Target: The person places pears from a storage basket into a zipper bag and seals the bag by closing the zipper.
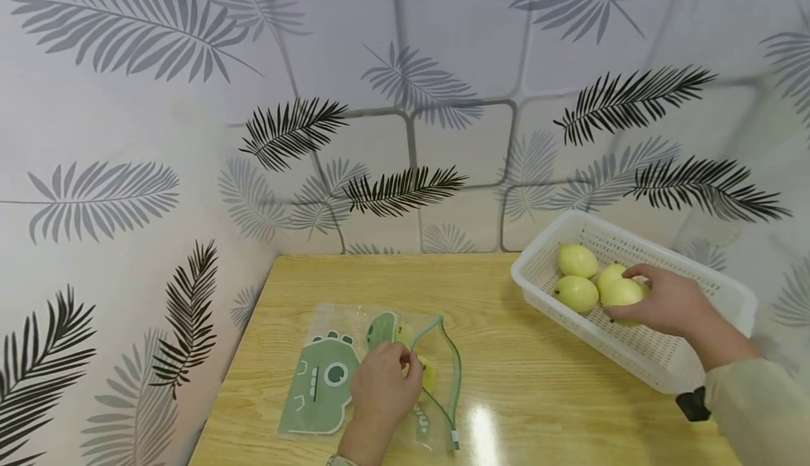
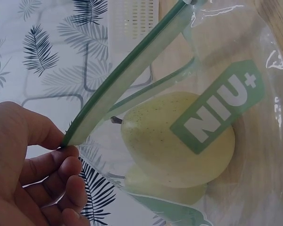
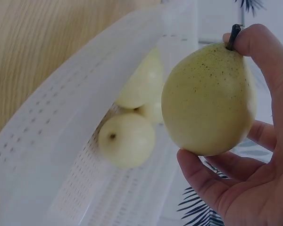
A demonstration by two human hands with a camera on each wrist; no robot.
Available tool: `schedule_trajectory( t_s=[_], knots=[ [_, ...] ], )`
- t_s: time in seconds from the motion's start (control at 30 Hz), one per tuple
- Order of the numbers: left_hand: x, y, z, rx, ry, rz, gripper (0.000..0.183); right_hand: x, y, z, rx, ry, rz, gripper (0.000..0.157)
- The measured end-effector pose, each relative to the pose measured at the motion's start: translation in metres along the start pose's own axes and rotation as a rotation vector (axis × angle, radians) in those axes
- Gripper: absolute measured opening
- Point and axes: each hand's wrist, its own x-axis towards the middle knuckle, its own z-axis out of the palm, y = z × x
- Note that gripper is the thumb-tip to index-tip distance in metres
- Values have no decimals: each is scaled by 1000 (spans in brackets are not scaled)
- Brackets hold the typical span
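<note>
My left hand (image 1: pixel 384 383) is pinching the bag (image 1: pixel 319 390); my right hand (image 1: pixel 671 302) is gripping a pear (image 3: pixel 209 100) over the basket (image 1: pixel 585 331).

Between the bag (image 1: pixel 316 392) and basket (image 1: pixel 528 285), an open lane of desk (image 1: pixel 493 339) permits passage. The basket's raised wall bounds it on the right. Three pears (image 1: pixel 577 294) crowd the basket's left end; floor room remains to their right, partly beneath the right forearm. The held pear (image 1: pixel 623 294), in the right hand (image 1: pixel 667 301), obstructs access from above. The bag's mouth gapes toward the basket, with the left hand (image 1: pixel 386 382) pinching one edge. A bagged pear (image 2: pixel 174 141) stands just inside; clearance around it appears tight, though transparent film hampers judgement. The backdrop (image 1: pixel 449 143) limits the rear.
</note>
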Motion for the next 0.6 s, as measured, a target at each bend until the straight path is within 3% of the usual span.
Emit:
schedule_trajectory(
  t_s=[0.33, 0.6],
  knots=[
    [0, 0, -1, -6, -1, -4, 18, -12, -40, 1, 118, 43, -32, 89],
    [2, -1, -2, 11, -12, 0, 19, -20, -80, 18, 201, 77, -89, 85]
  ],
)
